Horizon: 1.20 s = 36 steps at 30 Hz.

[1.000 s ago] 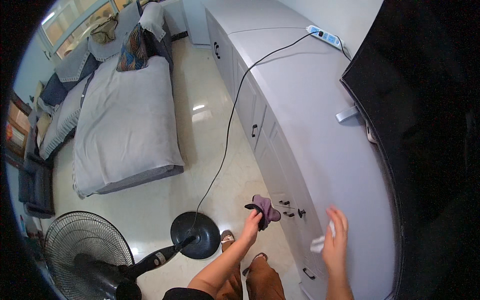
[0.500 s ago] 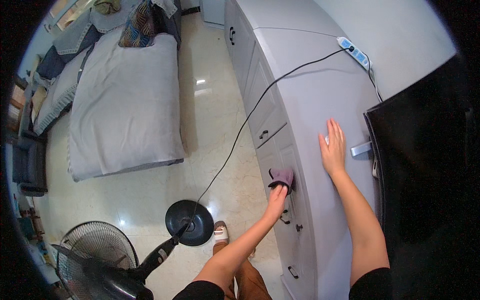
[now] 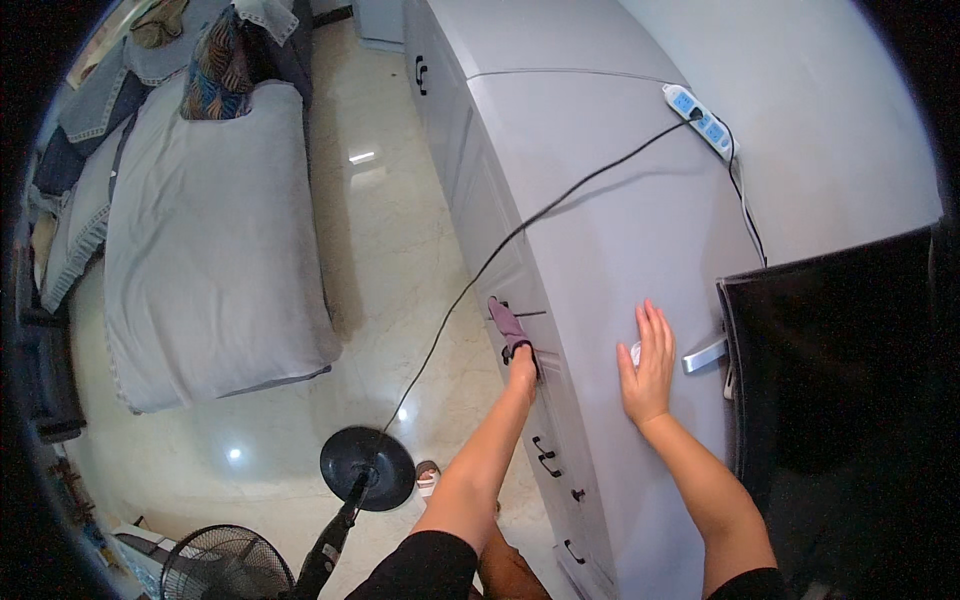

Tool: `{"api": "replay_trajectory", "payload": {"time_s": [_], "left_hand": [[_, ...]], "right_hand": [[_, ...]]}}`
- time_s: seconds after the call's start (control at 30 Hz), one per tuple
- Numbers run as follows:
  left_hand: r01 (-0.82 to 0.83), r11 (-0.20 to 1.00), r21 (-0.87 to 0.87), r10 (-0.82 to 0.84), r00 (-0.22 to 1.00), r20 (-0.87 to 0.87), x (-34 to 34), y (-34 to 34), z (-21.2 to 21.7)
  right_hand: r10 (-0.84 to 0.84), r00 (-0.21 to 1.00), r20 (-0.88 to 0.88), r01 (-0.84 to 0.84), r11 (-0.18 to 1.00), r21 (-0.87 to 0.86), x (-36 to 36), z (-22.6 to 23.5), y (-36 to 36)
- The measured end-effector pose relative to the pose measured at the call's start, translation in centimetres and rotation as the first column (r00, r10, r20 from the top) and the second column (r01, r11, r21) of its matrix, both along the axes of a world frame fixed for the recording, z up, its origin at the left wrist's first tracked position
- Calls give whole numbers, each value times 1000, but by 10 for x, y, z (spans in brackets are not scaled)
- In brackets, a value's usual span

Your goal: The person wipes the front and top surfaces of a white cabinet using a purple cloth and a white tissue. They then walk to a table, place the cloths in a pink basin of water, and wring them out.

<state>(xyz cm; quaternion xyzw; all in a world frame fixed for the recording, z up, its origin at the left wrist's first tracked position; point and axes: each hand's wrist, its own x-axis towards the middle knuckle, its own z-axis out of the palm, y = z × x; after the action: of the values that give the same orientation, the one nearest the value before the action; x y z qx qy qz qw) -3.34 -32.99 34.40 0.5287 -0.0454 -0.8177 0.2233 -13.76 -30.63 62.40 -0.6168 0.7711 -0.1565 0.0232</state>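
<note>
Purple cloth (image 3: 507, 326) is lying against the front edge of the long grey cabinet (image 3: 600, 230), just above a drawer front, and we are seeing our left hand (image 3: 522, 364) closed around its lower end, fingers wrapped over the fabric while the rest of the cloth is trailing upward along the cabinet edge. Our right hand (image 3: 648, 366) is resting flat on the cabinet top, palm down, fingers spread and extended, gripping nothing; a small white item is partly showing under its fingertips, and we cannot tell what it is. Just to the right of that hand, a silver stand foot (image 3: 704, 355) of the dark television screen (image 3: 840, 380) is sitting on the same surface. A black cable (image 3: 560, 200) is running across the cabinet top from a white power strip (image 3: 700, 108) down to the standing fan's round black base (image 3: 367, 468) on the glossy floor. A bed with grey bedding (image 3: 210, 250) is standing well apart on the left.
</note>
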Motion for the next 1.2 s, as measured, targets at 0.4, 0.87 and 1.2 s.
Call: {"api": "replay_trajectory", "payload": {"time_s": [0.4, 0.87, 1.2], "left_hand": [[-125, 938, -324, 118, 992, -42, 5, -33, 159], [159, 852, -499, 17, 943, 331, 23, -18, 186], [10, 924, -381, 75, 975, 207, 38, -32, 231]], "right_hand": [[-29, 1000, 1, 28, 997, 75, -4, 2, 2], [-9, 999, 51, 4, 994, 107, -5, 9, -1], [-26, 998, 60, 19, 993, 117, -5, 4, -1]]}}
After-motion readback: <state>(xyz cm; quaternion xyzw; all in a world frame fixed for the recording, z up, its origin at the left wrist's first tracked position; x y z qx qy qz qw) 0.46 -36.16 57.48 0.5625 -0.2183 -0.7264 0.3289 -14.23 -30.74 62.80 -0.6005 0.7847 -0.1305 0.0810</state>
